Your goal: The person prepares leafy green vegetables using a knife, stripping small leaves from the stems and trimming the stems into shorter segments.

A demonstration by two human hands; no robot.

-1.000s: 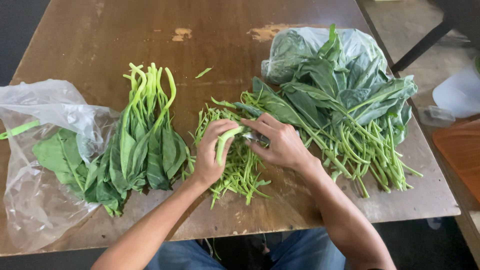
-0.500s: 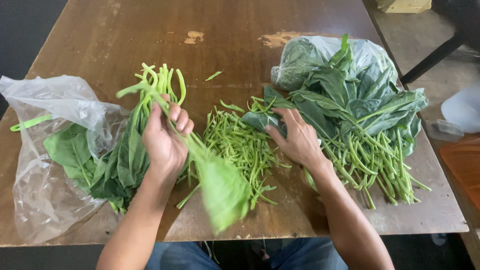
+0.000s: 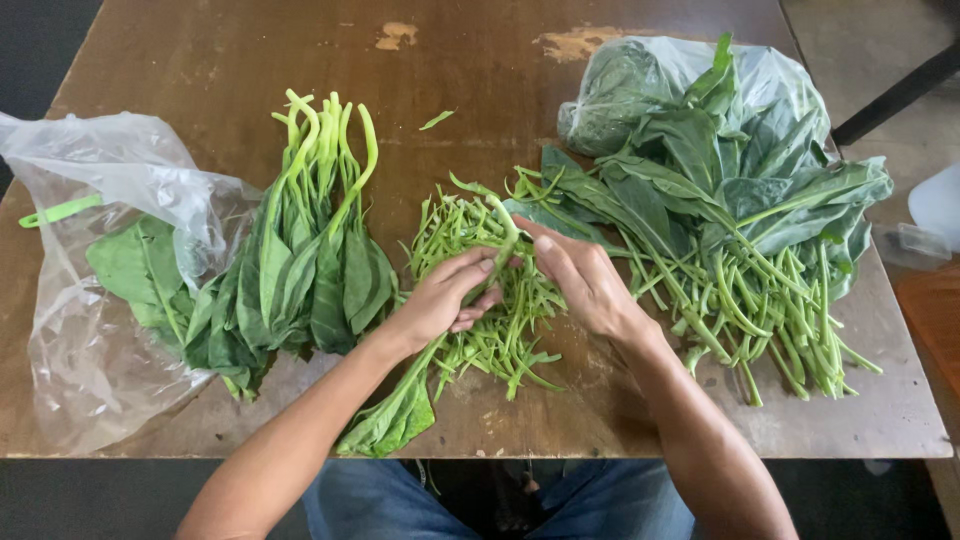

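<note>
Over the wooden table (image 3: 200,60), both hands (image 3: 520,285) pinch one limp leafy stalk (image 3: 400,410).

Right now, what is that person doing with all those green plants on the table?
A person sits at a wooden table. The left hand and right hand hold one leafy stalk above a pile of thin stem pieces. A neat bunch of leafy stalks lies to the left beside a plastic bag. A bigger heap of greens lies to the right.
</note>
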